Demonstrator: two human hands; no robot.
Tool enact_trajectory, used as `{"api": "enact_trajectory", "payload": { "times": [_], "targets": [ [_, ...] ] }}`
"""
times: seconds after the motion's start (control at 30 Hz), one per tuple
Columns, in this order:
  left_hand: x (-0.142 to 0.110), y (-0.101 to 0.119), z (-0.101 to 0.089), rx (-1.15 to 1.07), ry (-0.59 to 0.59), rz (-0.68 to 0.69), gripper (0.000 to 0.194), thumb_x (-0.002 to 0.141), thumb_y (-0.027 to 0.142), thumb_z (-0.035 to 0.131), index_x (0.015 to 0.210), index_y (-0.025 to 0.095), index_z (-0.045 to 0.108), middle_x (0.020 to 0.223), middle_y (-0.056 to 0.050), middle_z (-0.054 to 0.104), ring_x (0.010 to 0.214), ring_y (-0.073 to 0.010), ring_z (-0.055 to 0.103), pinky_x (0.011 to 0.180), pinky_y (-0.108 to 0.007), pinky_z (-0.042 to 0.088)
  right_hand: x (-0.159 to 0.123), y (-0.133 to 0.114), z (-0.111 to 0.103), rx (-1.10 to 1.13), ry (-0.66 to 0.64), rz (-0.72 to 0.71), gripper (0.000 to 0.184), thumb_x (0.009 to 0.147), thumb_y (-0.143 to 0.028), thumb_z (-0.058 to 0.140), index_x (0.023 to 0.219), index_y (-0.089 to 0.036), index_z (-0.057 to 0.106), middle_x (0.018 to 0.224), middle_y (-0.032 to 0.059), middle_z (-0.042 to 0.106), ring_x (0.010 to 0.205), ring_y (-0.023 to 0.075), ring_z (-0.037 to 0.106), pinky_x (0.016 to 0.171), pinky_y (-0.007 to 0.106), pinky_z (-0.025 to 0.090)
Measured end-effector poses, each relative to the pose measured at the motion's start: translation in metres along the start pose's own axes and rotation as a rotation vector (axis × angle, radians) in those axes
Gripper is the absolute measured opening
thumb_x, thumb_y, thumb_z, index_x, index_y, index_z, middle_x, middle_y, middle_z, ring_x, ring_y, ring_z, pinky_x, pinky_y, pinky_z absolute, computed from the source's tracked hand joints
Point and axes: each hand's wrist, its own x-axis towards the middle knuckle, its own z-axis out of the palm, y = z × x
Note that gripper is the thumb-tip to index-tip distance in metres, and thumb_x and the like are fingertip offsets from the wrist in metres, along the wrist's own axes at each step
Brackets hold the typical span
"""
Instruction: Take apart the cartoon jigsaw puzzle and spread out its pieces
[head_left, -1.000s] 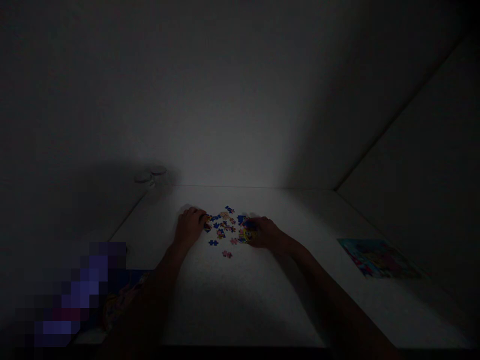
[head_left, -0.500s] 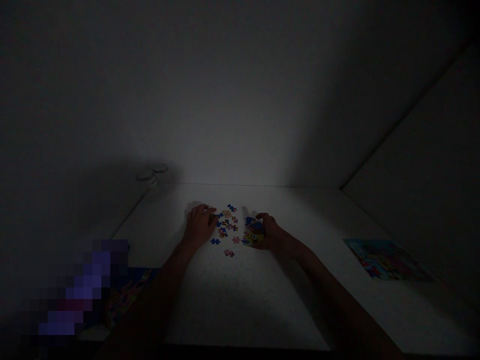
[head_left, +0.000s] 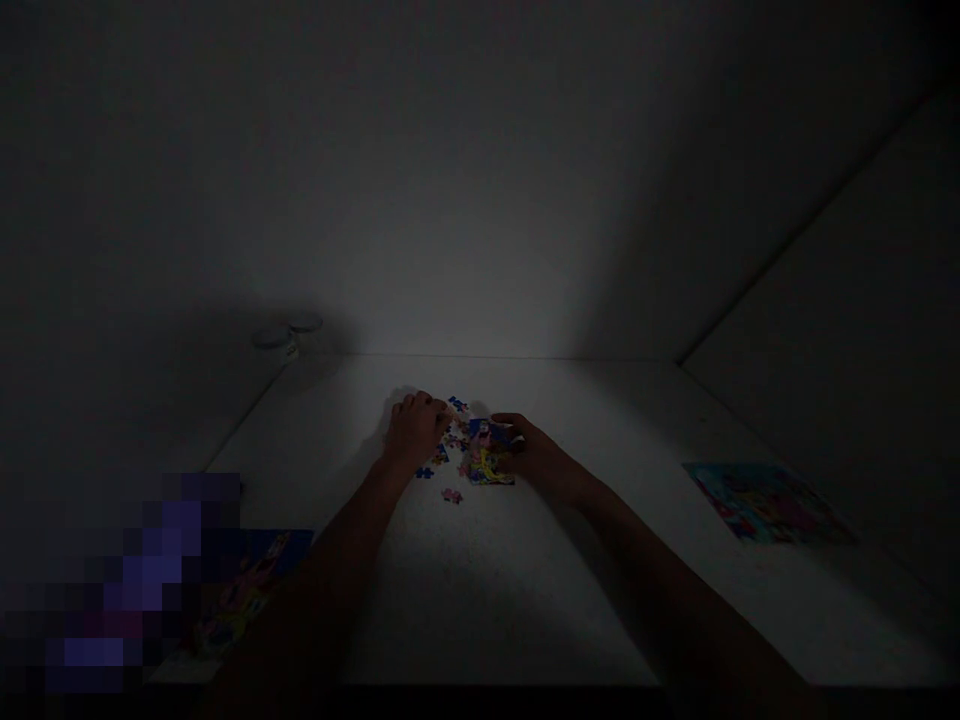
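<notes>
A joined section of a cartoon jigsaw puzzle (head_left: 489, 465), blue above and yellow below, lies on the white table. My right hand (head_left: 541, 460) grips its right side, fingers curved round the upper corner. My left hand (head_left: 415, 430) is just left of it, over a cluster of loose jigsaw pieces (head_left: 456, 437). Its fingers are bent together at the pieces; what is between the fingertips is too dark to make out. A pink piece (head_left: 451, 496) and a blue piece (head_left: 424, 473) lie nearer to me, apart from the section.
On the right of the table (head_left: 442, 600) lies a turquoise cartoon picture sheet (head_left: 769, 503). A blue picture sheet (head_left: 289, 545) lies front left, partly behind my forearm, beside a pixelated patch. Two round clear objects (head_left: 271, 338) stand at the far left corner. Walls close off the back and right.
My right hand has brought the joined section left, against the loose pieces. My left hand has moved right, over the cluster, covering some of it. The view has shifted slightly.
</notes>
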Motion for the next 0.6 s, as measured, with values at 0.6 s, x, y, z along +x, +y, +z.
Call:
{"api": "enact_trajectory", "payload": {
  "times": [0.6],
  "targets": [
    [0.0016,-0.0004,-0.0002,-0.157,0.021,0.007,0.024,0.094,0.029,0.045,0.095,0.022,0.068,0.1,-0.004,0.071,0.097,-0.0207,0.061,0.093,-0.035,0.038,0.0057,-0.0047,-0.0088,0.442,0.228,0.135,0.048,0.06,-0.013,0.056,0.107,-0.021,0.052,0.111,0.0114,0.064,0.094,0.0257,0.066,0.081,0.041,0.058]
  ]
}}
